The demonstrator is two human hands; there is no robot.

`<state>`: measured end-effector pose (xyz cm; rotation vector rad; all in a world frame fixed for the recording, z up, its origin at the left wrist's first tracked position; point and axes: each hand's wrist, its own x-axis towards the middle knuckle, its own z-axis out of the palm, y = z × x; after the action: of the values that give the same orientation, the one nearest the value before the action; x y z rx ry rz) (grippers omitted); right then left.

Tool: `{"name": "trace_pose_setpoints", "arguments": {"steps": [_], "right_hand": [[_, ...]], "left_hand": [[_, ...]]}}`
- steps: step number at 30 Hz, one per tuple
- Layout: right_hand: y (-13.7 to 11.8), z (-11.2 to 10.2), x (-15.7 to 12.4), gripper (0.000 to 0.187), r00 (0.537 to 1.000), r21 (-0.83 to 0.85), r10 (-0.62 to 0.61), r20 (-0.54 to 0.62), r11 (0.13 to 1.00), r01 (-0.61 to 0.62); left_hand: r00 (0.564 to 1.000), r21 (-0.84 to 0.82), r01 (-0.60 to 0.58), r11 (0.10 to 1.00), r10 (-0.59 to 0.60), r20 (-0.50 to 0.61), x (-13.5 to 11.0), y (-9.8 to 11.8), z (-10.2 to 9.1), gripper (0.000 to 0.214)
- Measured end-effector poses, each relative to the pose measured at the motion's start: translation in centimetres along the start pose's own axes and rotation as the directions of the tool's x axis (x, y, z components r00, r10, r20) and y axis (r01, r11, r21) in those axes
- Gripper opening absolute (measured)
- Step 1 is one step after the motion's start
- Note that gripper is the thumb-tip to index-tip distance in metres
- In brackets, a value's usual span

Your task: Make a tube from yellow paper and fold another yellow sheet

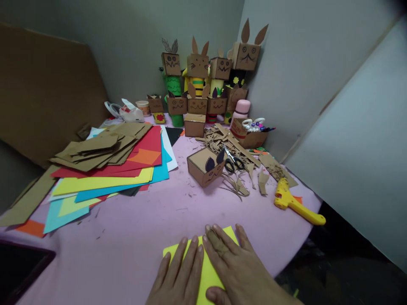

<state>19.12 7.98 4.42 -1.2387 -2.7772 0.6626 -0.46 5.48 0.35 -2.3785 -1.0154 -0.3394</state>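
Yellow square sheet of paper [208,273] lies flat at the near edge of the pink table surface [133,245], pinned under both hands. The left hand [179,277] rests palm-down on the sheet's left part, fingers stretched out and close together. The right hand [237,271] lies flat on its right part, just beside the left. Farther in stands a brown cardboard box with dark ears [205,167], with black-handled scissors [233,161] just beside it. A yellow glue gun [297,202] lies by the right edge.
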Motion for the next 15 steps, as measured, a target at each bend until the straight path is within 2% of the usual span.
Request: {"name": "trace_pose_setpoints", "arguments": {"steps": [5, 9, 15], "right_hand": [[-0.2, 0.4, 0.1, 0.075, 0.999, -0.085, -0.035, 0.017, 0.996, 0.036], [0.2, 0.4, -0.4, 0.075, 0.999, -0.156, -0.054, 0.002, 0.986, 0.054], [1.2, -0.4, -2.5, 0.064, 0.999, -0.056, 0.052, 0.013, 0.997, -0.051]], "left_hand": [[0.999, -0.047, 0.021, 0.999, -0.023, -0.035, 0.1, 0.2, 0.3, 0.047], [0.999, -0.081, 0.023, 0.996, -0.026, -0.040, 0.1, -0.1, 0.3, 0.060], [1.000, -0.083, 0.009, 0.997, -0.011, -0.029, -0.7, -1.4, -0.5, 0.070]]}}
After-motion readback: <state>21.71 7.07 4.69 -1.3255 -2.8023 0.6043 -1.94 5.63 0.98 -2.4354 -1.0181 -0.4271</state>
